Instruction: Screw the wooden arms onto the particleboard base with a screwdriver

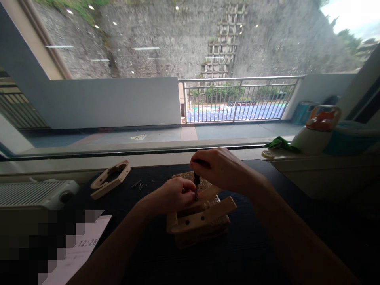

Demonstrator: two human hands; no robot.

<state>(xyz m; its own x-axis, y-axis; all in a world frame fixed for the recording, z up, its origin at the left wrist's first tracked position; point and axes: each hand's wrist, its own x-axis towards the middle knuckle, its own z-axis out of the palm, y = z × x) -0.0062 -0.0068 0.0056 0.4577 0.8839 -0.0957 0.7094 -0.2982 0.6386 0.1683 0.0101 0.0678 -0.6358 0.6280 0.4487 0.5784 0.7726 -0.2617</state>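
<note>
My right hand (218, 168) is closed around the handle of a black screwdriver (196, 178), which stands nearly upright with its shaft pointing down. Beside the shaft's lower end, the fingers of my left hand (175, 194) are pinched together; whatever is between them is too small or hidden to make out. Below both hands lies a light wooden frame (194, 222) with two dark holes in its near bar. It rests on a brown block wrapped in clear plastic (204, 237), partly covered by the frame and my hands.
A second wooden frame (111, 178) lies on the dark table (252, 253) at the left, with several screws (141, 186) near it. A paper (86, 245) is at lower left, beside a radiator (38, 194). On the sill stand a white jug (311, 138) and a green cloth (280, 144).
</note>
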